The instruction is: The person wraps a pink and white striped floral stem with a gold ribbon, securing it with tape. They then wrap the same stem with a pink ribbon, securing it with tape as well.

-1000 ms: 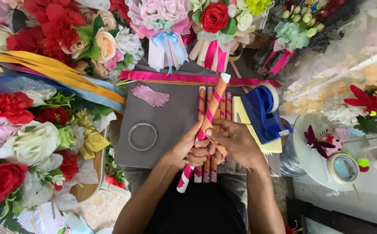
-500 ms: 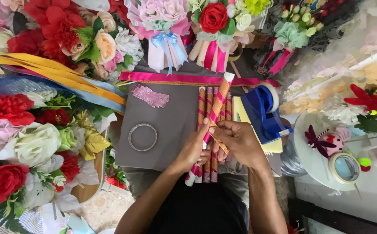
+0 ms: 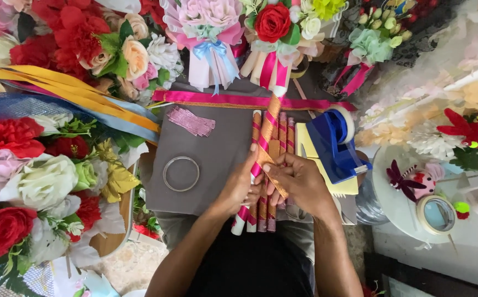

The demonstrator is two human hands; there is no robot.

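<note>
stick (image 3: 260,159) mid: hidden by hands | bouquets (image 3: 41,181): cut off left | fingertips: prob. hidden

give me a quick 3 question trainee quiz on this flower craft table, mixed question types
1. True or false: the left hand and the right hand both hold the ribbon-wrapped stick.
2. Multiple choice: the blue tape dispenser sits (A) left of the wrapped sticks, (B) right of them, (C) on the bouquets.
3. Fill in: the clear ring lies on the ____ board.

Key: 1 true; 2 B; 3 grey.
</note>
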